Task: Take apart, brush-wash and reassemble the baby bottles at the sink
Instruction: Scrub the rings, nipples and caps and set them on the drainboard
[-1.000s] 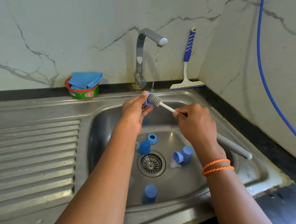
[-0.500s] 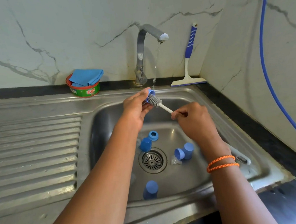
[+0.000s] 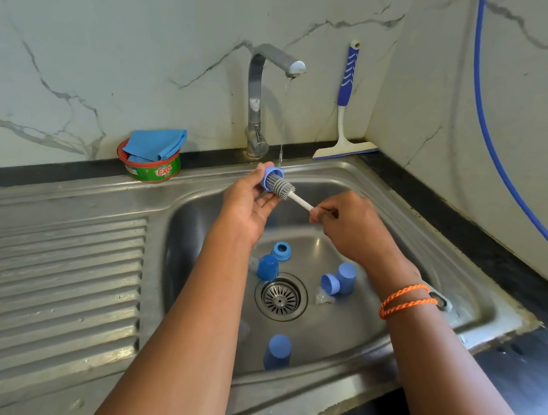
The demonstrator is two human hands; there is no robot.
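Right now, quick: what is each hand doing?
Left hand: holding a blue cap.
Right hand: holding the brush by its handle.

Over the steel sink (image 3: 359,181), the left hand (image 3: 250,202) held a small blue bottle ring (image 3: 270,176) while the right hand (image 3: 352,227) pinched the white handle of a grey bottle brush (image 3: 282,188), its bristles pushed into the ring. Water ran thinly from the tap (image 3: 276,60). Blue caps (image 3: 277,351) and a collar (image 3: 281,251) lay around the drain (image 3: 281,297).
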